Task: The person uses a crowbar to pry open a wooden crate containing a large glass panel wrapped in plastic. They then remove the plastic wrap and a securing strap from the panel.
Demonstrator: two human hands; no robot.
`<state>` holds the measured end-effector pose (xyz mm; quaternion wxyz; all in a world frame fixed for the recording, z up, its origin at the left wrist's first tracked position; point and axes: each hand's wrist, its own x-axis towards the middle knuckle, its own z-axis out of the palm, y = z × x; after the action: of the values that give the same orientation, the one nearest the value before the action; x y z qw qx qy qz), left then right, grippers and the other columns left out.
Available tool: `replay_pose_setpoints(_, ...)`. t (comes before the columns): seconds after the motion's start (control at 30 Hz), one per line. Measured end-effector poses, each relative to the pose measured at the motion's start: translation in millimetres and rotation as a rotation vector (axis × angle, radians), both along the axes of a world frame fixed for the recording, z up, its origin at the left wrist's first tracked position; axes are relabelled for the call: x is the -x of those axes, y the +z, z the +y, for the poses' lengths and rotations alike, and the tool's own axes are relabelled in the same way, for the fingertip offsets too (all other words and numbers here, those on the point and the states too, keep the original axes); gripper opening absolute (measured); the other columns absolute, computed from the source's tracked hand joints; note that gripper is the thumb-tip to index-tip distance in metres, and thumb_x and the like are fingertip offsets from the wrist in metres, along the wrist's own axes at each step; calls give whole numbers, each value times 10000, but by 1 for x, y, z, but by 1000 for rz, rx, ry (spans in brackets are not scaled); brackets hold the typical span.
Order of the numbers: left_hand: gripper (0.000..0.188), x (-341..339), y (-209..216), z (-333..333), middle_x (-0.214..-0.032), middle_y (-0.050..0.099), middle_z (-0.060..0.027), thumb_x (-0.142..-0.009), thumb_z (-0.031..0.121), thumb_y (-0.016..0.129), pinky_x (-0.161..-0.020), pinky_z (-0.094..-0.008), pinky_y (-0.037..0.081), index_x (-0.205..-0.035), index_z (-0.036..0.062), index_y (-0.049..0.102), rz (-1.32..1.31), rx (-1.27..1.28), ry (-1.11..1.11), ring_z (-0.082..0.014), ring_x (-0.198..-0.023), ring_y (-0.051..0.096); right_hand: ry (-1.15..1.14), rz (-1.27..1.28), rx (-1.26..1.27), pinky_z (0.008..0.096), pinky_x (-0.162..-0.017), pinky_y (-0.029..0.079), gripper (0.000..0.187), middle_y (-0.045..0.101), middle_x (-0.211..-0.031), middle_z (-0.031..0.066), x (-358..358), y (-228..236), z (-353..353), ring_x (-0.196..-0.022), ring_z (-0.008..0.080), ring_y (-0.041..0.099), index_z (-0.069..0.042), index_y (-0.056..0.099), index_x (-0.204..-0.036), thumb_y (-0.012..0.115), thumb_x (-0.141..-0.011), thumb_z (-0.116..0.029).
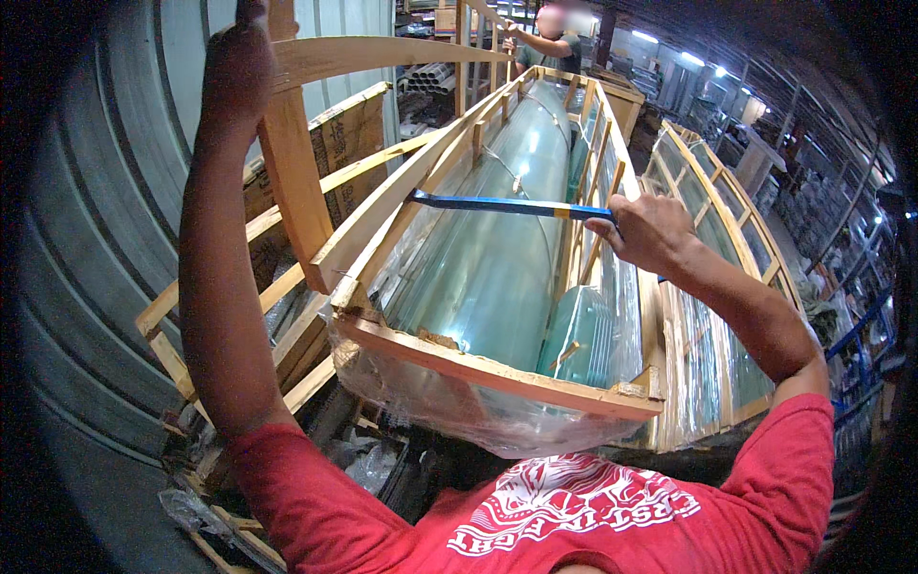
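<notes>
Upper left of frame: the left hand [237, 67] has its grip closed around the top of an upright wooden post [292, 172]. Centre: a long wooden crate [497, 373] holds plastic-wrapped, green-tinted glass sheets [488, 258]. Centre right: the right hand [650, 232] is clenched on a blue pry bar [507, 204], whose tip rests against the crate's left rail.

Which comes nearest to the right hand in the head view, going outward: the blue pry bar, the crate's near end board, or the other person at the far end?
1. Blue pry bar: gripped in the right hand, pointing left.
2. Near end board of the crate: below the hand.
3. Other person: far end, top of picture.
</notes>
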<state>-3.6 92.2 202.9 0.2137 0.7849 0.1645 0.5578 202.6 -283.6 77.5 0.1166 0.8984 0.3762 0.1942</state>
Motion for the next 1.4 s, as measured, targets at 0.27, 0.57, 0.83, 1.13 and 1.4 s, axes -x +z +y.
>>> replay_pose_setpoints(0.27, 771, -10, -4, 3, -875, 656, -163, -975, 662, 372, -793, -407, 510, -1036, -61, 634, -199, 153, -107, -255, -772, 648, -34, 224, 187, 470, -648, 550, 595, 670, -736, 192, 8, 65, 25, -693, 351, 687, -51, 719, -887, 448, -985, -572)
replay_pose_setpoints(0.57, 722, -17, -2, 73, -923, 652, -184, -979, 630, 382, -820, -419, 507, -1089, -46, 611, -159, 214, -248, -270, -832, 648, -14, 918, 339, 360, -479, 500, 333, 566, -661, 71, 96, 79, 49, -516, 170, 601, -6, 524, -1053, 416, -1045, -321)
replay_pose_setpoints(0.83, 692, -23, -8, 62, -958, 643, -193, -984, 606, 381, -837, -428, 502, -1126, -39, 588, -73, 56, -186, -280, -864, 642, -206, 1275, -305, 332, -428, 452, 289, 501, -657, 29, 135, 32, 46, -499, 148, 523, -20, 516, -995, 479, -1011, -306)
replay_pose_setpoints(1.13, 660, -25, -7, 50, -998, 632, -204, -990, 578, 380, -857, -437, 496, -1168, -32, 562, 3, -3, -128, -291, -900, 634, -92, 1271, -404, 366, -472, 416, 261, 476, -688, 62, 149, -18, 36, -536, 167, 490, -27, 470, -1022, 489, -1019, -287)
replay_pose_setpoints(1.4, 635, -21, 6, 53, -1034, 623, -213, -994, 553, 378, -874, -446, 491, -1205, -25, 538, 8, -28, -91, -301, -932, 627, -137, 1262, -292, 298, -384, 380, 283, 448, -592, -20, 102, 33, 31, -453, 103, 446, -35, 552, -1043, 522, -1008, -314)
